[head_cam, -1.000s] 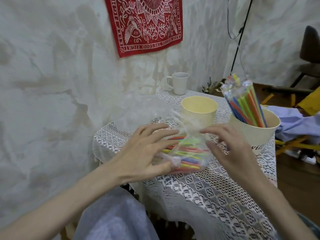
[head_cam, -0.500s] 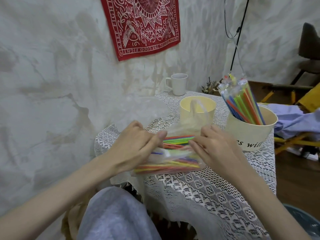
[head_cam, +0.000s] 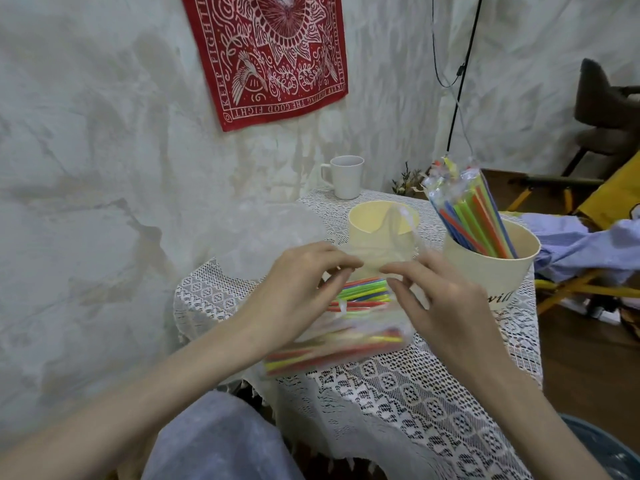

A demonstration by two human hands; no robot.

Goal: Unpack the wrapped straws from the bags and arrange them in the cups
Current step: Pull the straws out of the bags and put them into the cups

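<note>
Head view: a clear plastic bag (head_cam: 349, 327) of coloured straws was held just above the lace-covered table (head_cam: 433, 393). Its upper film was pinched by the left hand (head_cam: 298, 292) between thumb and curled fingers, and by the right hand (head_cam: 443, 299) in the same way, the two pinches close together. Behind the bag, an empty yellow cup (head_cam: 367, 223) stood on the table. To its right, a cream cup (head_cam: 495, 271) held a leaning bundle of wrapped straws (head_cam: 471, 209); only the letters "will" could be read on it. A white mug (head_cam: 346, 176) stood by the wall. On the red bandana (head_cam: 273, 53) above, "KEEP FIGHTING THE GOOD FIGHT" was printed.
</note>
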